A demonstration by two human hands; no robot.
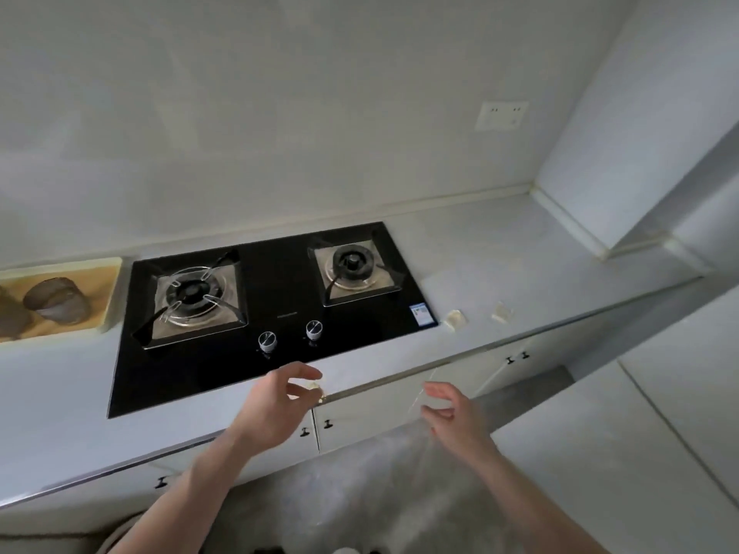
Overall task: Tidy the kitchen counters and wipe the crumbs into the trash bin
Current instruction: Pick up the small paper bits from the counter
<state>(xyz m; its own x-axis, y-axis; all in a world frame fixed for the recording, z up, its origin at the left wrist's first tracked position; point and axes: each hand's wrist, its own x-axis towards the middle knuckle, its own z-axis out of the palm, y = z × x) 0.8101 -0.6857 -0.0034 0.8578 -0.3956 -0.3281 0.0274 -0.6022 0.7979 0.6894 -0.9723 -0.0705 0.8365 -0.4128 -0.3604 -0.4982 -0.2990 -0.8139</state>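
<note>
The pale counter (500, 249) carries a black glass hob (276, 313) with a blue-and-white label sticker (422, 315) at its right corner, its print too small to read. At far left a wooden tray (102, 289) holds ribbed glass cups (56, 299). Two pale scraps (456, 318) lie right of the hob. The left hand (276, 405) pinches a pale crumb (316, 387) at the counter's front edge. The right hand (452, 417) hovers past the edge, fingers loosely curled; whether it holds anything, I cannot tell.

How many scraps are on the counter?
3: one scrap beside the stove's right edge, another further right, a third at the front edge by the left hand.
</note>
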